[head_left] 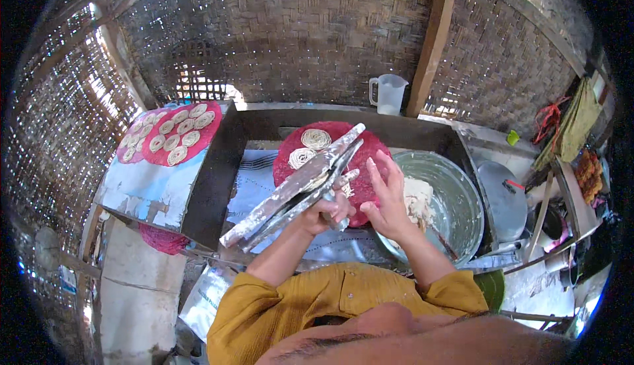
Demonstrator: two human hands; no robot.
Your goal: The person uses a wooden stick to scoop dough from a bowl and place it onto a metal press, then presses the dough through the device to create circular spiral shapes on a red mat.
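Note:
My left hand (335, 212) is closed around the middle of a long wooden press (300, 190), made of two narrow bars smeared with pale dough. The press slants from lower left to upper right, its bars slightly apart at the upper end. Beneath it lies a round red mat (287, 150) bearing coiled strands of dough (316, 139), partly hidden by the press and my hands. Beside the press my right hand (388, 200) is raised with its fingers spread, holding nothing. It stands in front of the left part of a large basin (462, 193) with a lump of white dough (417, 200).
A stick (441, 241) leans inside the basin. At left, more red mats (206, 139) with dough coils rest on a raised box (142, 190). A clear plastic jug (391, 94) stands at the back by a wooden post (434, 41). Right of the basin is a round metal lid (500, 197).

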